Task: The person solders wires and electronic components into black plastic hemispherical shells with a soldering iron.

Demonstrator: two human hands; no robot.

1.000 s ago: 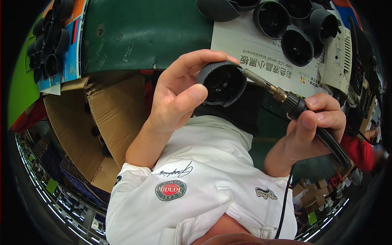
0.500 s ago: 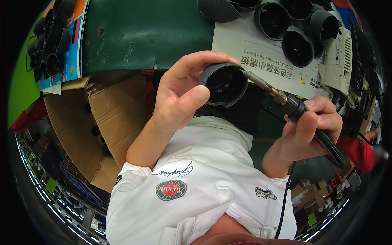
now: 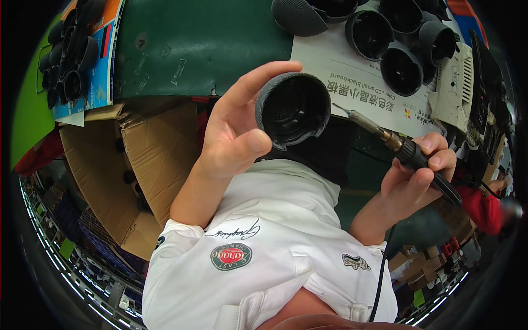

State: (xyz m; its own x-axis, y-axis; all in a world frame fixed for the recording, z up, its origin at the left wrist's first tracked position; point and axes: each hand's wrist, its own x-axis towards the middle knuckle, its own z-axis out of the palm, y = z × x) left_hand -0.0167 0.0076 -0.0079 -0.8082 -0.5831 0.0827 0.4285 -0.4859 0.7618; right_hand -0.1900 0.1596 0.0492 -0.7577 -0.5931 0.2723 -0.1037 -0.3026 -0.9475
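My left hand (image 3: 234,126) is closed round the left side of a black, cup-shaped housing (image 3: 268,113) with dark fabric on its outside. Its open mouth faces up at me, showing a perforated patch inside and a notch in the lower rim. In my right hand (image 3: 421,170) is a soldering iron (image 3: 408,154), gripped by its black handle. The iron's thin metal tip points up and left, just right of the housing's rim and apart from it. A black cord hangs below my right hand.
Several similar black housings (image 3: 368,36) sit at the upper right on a printed white sheet (image 3: 352,66) over the green table mat (image 3: 220,44). More housings (image 3: 74,85) lie at upper left. A white device (image 3: 454,88) stands at right. An open cardboard box (image 3: 159,159) is at left.
The iron's tip has come away from the housing's rim, and the iron has dropped slightly. My left hand has shifted the housing a little left and turned its mouth more toward me.
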